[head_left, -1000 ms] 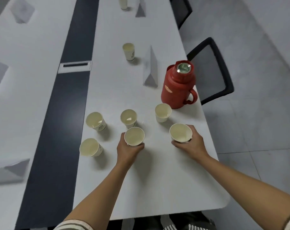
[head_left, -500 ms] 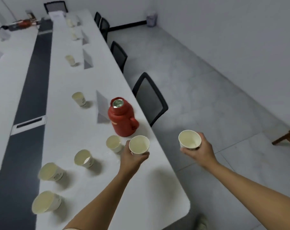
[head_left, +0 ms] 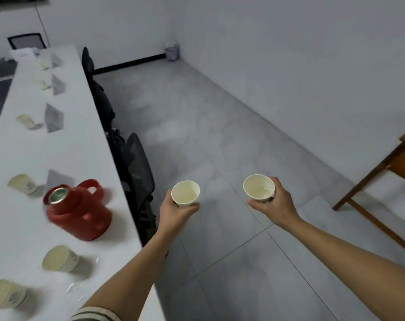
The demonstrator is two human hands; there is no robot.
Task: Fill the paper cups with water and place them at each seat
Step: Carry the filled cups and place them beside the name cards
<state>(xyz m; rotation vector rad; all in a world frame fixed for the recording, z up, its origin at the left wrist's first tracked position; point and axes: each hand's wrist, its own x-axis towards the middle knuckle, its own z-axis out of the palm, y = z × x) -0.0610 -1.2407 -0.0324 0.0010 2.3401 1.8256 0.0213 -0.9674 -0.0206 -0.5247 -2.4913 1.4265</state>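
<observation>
The long white worktop carries a red flask, paper cups standing well apart along it, grey folded cards beside some, and glinting streaks near its front edge.

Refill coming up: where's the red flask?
Head view, lower left: red flask on the white table, just beyond a paper cup, left of the left hand.

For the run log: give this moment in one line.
phase: carry | left hand: grips left cup | right hand: grips right cup | cups: upright, over floor | thermos: on table
</observation>
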